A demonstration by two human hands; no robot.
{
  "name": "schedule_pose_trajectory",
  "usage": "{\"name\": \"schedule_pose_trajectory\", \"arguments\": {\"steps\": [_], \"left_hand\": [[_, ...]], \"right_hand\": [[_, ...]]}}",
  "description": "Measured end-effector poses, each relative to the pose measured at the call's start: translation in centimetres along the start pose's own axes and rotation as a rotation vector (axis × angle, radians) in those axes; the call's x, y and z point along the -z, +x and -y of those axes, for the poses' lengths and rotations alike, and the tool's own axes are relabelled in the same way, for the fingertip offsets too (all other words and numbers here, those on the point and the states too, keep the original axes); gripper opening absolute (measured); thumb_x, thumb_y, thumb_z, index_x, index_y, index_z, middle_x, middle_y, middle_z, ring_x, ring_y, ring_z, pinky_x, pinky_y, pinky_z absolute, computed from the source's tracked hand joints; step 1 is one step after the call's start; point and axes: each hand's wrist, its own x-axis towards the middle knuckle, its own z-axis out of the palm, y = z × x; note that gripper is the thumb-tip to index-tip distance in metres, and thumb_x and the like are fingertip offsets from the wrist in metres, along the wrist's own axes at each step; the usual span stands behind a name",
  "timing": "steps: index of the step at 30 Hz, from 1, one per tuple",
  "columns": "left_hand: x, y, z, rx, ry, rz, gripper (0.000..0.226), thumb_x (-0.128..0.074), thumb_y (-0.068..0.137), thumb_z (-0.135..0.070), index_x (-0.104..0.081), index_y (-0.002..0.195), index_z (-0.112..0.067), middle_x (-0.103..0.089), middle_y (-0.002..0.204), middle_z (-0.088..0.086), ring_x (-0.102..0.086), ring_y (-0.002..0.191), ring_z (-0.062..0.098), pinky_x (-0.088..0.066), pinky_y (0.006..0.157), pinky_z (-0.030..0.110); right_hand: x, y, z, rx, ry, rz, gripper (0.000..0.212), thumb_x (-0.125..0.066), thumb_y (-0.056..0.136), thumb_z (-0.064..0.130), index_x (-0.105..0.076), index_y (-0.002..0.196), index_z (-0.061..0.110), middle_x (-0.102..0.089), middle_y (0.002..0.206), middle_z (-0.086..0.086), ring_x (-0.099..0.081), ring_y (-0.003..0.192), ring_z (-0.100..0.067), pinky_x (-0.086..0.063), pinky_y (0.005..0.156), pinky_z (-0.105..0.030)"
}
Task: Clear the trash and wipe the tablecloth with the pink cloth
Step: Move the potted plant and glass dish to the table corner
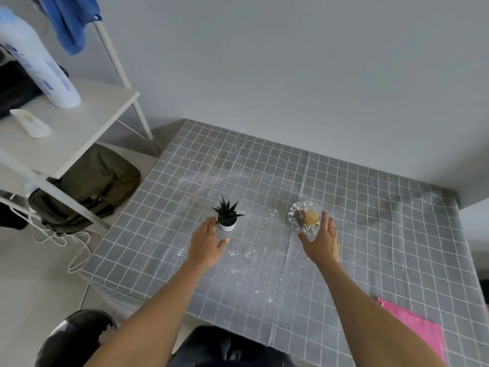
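Observation:
A grey checked tablecloth [370,234] covers the table, with white crumbs [244,251] scattered over its middle. A small potted plant [227,217] in a white pot stands left of centre. My left hand [206,245] is spread open just beside and below the pot, fingertips near its left side. A clear glass dish [293,217] holding a yellowish food scrap and a brown wrapper sits to the right. My right hand [321,242] is open with fingers reaching to the dish's near right edge. The pink cloth [415,327] lies flat at the table's near right corner.
A white shelf [87,112] stands at the left with a white bottle [39,67] and a blue cloth [70,22] hung above. An olive bag [92,186] and a white cable [76,247] lie on the floor. A black bin [76,337] sits near my left.

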Motion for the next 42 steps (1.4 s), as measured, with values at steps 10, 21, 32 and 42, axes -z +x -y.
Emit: {"name": "schedule_pose_trajectory", "arguments": {"steps": [10, 21, 32, 42], "left_hand": [[-3.1, 0.9, -1.7, 0.091, -0.298, -0.216, 0.072, -0.052, 0.087, -0.059, -0.038, 0.141, -0.013, -0.041, 0.146, 0.006, -0.041, 0.134, 0.022, -0.04, 0.107, 0.043], [-3.1, 2.4, -4.0, 0.089, -0.524, -0.392, 0.049, -0.07, 0.082, -0.039, -0.056, 0.12, -0.011, -0.065, 0.119, 0.008, -0.063, 0.108, 0.021, -0.051, 0.087, 0.026], [-2.5, 3.0, -5.4, 0.123, -0.433, -0.381, 0.068, -0.066, 0.086, -0.017, -0.033, 0.146, -0.011, -0.043, 0.146, 0.009, -0.048, 0.129, 0.024, -0.045, 0.104, 0.04], [0.4, 2.8, -5.1, 0.156, -0.22, -0.411, 0.082, -0.07, 0.084, -0.019, -0.023, 0.15, -0.011, -0.056, 0.13, 0.012, -0.051, 0.121, 0.027, -0.041, 0.103, 0.038]], "right_hand": [[-1.6, 2.8, -0.4, 0.043, 0.228, -0.046, 0.115, -0.079, 0.071, 0.042, 0.004, 0.15, 0.033, -0.001, 0.159, -0.009, -0.016, 0.143, -0.036, -0.035, 0.105, -0.058], [-3.3, 4.0, -0.3, 0.163, 0.267, -0.203, 0.107, -0.084, 0.064, 0.044, -0.019, 0.147, 0.026, -0.023, 0.152, -0.017, -0.03, 0.136, -0.038, -0.041, 0.098, -0.054], [-4.1, 5.1, -0.5, 0.169, 0.355, -0.233, 0.108, -0.085, 0.063, 0.038, -0.019, 0.146, 0.025, -0.033, 0.141, -0.02, -0.031, 0.131, -0.038, -0.03, 0.108, -0.056], [-3.9, 4.5, 1.0, 0.15, 0.407, -0.164, 0.108, -0.086, 0.062, 0.032, -0.018, 0.146, 0.026, -0.028, 0.147, -0.018, -0.021, 0.136, -0.04, -0.022, 0.11, -0.058]]}}
